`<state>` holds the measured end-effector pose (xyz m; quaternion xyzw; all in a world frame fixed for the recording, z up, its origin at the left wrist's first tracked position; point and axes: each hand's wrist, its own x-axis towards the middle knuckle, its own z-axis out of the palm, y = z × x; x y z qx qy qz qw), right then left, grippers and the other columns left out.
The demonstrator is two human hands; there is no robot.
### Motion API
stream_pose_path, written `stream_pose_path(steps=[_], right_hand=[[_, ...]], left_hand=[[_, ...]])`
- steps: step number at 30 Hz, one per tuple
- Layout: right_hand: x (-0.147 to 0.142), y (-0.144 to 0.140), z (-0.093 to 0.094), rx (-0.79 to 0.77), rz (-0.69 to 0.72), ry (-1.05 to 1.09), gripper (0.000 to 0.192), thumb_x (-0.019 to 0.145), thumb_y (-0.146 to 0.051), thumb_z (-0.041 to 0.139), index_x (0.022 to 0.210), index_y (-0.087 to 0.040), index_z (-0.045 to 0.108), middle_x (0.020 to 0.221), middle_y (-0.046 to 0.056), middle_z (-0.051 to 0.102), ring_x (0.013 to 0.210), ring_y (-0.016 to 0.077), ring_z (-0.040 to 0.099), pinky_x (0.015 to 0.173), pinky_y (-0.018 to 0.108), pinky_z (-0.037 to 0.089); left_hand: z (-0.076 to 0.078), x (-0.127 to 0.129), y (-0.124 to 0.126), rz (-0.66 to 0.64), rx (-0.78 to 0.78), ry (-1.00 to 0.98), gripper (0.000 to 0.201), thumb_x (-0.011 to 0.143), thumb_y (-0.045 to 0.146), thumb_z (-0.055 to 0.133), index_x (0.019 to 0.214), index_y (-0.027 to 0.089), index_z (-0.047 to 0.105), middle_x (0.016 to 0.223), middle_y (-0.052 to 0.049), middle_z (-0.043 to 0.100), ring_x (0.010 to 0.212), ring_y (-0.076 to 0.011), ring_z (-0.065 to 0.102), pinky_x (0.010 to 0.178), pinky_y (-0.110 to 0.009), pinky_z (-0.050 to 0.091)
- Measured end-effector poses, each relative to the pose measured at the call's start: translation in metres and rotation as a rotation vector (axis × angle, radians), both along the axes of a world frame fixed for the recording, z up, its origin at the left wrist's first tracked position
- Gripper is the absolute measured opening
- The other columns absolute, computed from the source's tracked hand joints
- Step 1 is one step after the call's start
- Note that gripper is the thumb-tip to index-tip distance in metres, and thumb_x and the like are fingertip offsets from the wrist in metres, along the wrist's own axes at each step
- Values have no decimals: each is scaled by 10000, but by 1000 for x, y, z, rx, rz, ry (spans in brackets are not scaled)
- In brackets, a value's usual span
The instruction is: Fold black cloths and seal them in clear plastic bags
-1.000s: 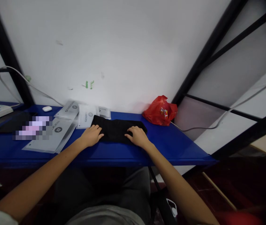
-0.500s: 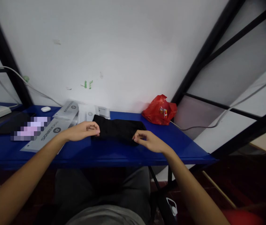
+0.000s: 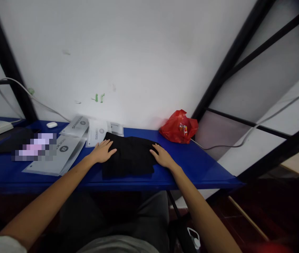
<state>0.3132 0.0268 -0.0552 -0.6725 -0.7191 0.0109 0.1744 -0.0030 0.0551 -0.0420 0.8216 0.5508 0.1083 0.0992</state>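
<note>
A piece of black cloth (image 3: 128,156), perhaps a garment, lies spread on the blue table (image 3: 191,168) in front of me. On its left edge rests my left hand (image 3: 103,151), palm down with the fingers stretched out. My right hand (image 3: 162,155) lies flat on the cloth's right edge, its fingers also apart. Neither hand grips anything. What kind of garment the cloth is, I cannot tell.
Several printed plastic bags (image 3: 62,154) lie left of the cloth. A red plastic bag (image 3: 179,128) stands at the back right by a black metal post. A white earbud case (image 3: 51,124) and a dark tablet (image 3: 7,142) lie farther left.
Both hands have let go of the cloth and now lie flat on it. The cloth's near part has come down toward the front edge, so it covers more of the table.
</note>
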Motion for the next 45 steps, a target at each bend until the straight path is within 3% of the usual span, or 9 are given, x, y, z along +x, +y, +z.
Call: stream_pose_path(steps=[16,36,41,43,45], right_hand=[[4,0,-5,95,-5,103,395,898,-311,455,1233,-125,552,1343,144,507,1282,227,433,1077,388,331],[9,4,-13,200,40,168,324,850,-285,497,1129,-168,610,1225,121,604,1210,242,510,1037,428,388],[-6,-12,7,423,23,221,306,826,-255,508,1099,-148,598,1282,155,544,1209,254,496,1028,459,384],[-20,-27,18,474,101,254,215,834,-281,514,982,-169,625,1240,146,572,1163,244,526,1014,452,394],[-35,-46,27,381,264,256,157,839,-326,535,826,-201,628,1199,117,602,1133,229,547,993,436,412]], left_hand=[[-11,-7,5,11,87,-91,552,904,439,311,1347,133,429,1460,-114,351,1359,-248,284,1103,-423,211],[-8,-9,4,-1,152,-133,467,901,372,380,1271,117,510,1395,-122,450,1300,-251,385,1081,-386,282],[8,-4,-17,-87,395,-190,336,901,263,398,1144,133,590,1194,-108,597,1136,-231,515,996,-369,374],[16,-2,-35,-168,412,-195,299,912,257,388,1076,157,617,1028,-78,646,999,-204,573,910,-341,423],[21,-2,-55,-285,349,-172,281,921,268,384,997,182,640,939,-50,652,897,-175,595,832,-304,445]])
